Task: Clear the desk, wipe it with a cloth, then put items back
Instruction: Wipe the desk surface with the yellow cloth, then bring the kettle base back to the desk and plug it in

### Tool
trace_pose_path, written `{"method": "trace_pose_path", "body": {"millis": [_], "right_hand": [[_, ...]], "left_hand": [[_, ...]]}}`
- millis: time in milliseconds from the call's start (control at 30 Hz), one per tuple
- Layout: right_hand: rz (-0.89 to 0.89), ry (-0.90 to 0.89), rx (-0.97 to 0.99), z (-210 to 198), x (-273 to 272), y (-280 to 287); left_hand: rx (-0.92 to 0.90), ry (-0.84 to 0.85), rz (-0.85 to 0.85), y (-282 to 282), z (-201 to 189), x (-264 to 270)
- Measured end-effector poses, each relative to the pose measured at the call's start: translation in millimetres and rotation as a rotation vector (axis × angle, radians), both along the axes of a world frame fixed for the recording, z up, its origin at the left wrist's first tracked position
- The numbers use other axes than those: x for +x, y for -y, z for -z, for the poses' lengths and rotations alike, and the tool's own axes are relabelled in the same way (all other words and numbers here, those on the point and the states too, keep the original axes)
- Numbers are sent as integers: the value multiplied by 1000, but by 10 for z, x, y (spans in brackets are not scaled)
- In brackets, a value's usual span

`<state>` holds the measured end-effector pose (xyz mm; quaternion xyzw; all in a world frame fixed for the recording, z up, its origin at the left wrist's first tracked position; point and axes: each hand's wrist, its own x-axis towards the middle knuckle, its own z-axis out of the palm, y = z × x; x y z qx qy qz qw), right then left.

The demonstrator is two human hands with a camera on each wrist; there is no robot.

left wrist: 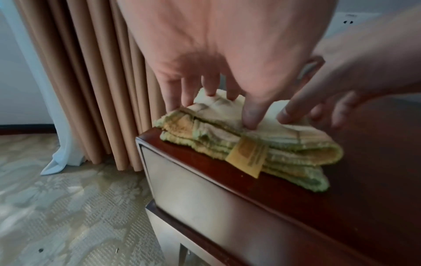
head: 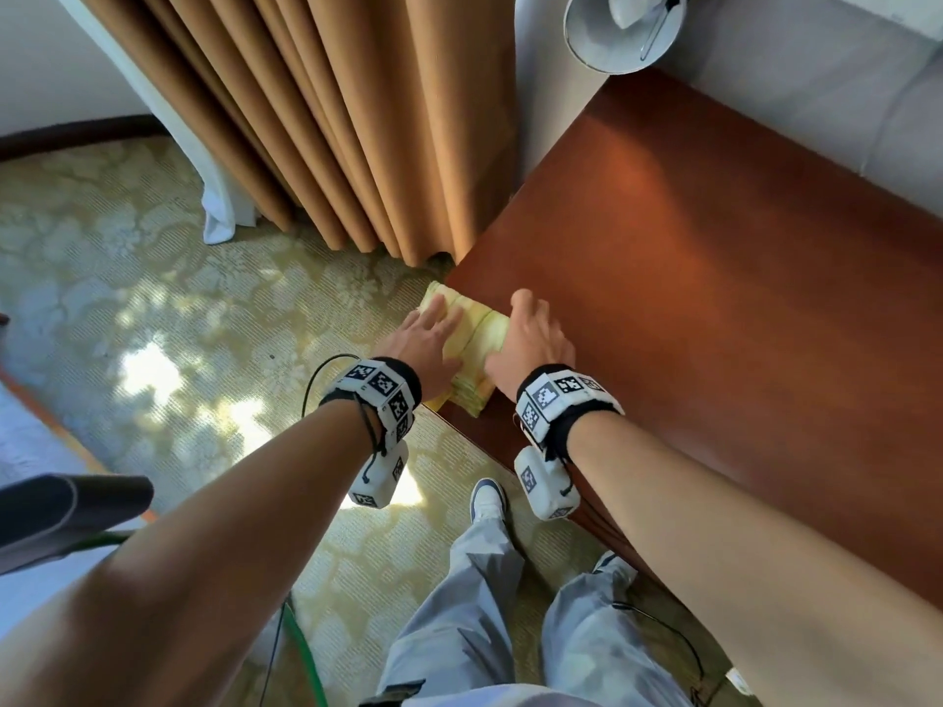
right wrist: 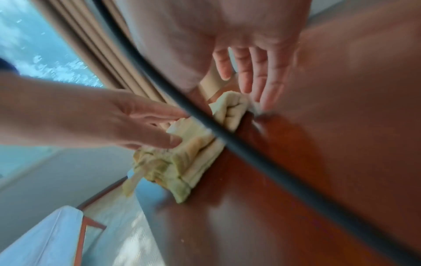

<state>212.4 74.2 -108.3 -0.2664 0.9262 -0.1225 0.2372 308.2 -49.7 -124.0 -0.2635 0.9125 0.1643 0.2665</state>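
Note:
A folded yellow-green cloth (head: 479,339) lies on the near left corner of the reddish-brown desk (head: 714,298), partly overhanging its edge. My left hand (head: 433,324) presses on the cloth's left part with straight, spread fingers. My right hand (head: 530,334) rests on its right part. In the left wrist view the left hand (left wrist: 218,93) pins the cloth (left wrist: 284,144) while the right hand (left wrist: 318,108) touches it with its fingertips. The right wrist view has the right hand (right wrist: 250,81) with straight fingers at the far end of the cloth (right wrist: 196,162), opposite the left hand (right wrist: 136,126).
A tan curtain (head: 331,119) hangs just beyond the desk's left end. A white plate (head: 592,38) with a cup and spoon sits on a pale surface at the far end. Patterned carpet (head: 153,298) lies left. A black cable (right wrist: 273,171) crosses the right wrist view.

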Motion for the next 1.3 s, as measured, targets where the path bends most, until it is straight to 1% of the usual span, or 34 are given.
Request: {"method": "trace_pose_path", "body": {"millis": [33, 100, 200, 300, 467, 600, 700, 800, 867, 967, 1067, 1200, 1300], "right_hand": [[-59, -39, -8, 33, 33, 26], [-123, -48, 22, 63, 95, 64], [-108, -12, 39, 45, 102, 111], [-113, 31, 52, 31, 38, 137], [-46, 80, 23, 57, -40, 117], [-13, 88, -19, 86, -49, 69], [56, 96, -71, 96, -76, 39], [108, 113, -100, 66, -135, -38], [132, 109, -111, 40, -188, -127], [209, 81, -137, -24, -304, -336], [324, 32, -153, -164, -454, -622], [552, 35, -208, -358, -668, -1136], [757, 65, -303, -509, -801, -1617]], "left_hand": [[-5, 28, 8, 0, 2, -3], [4, 70, 17, -1, 3, -12], [7, 81, 9, -5, 9, -12], [-27, 54, 17, 31, -24, -21], [-109, -28, -53, 140, -114, -192], [-116, -120, -111, 102, -167, -290], [-108, -199, -116, 46, -226, -318], [-97, -235, -88, -33, -264, -396], [-47, -243, -140, -70, -276, -484], [76, -251, -245, -181, -339, -674], [145, -255, -272, -389, -429, -859], [194, -272, -244, -813, -571, -1152], [268, -312, -201, -1248, -748, -1375]]}}
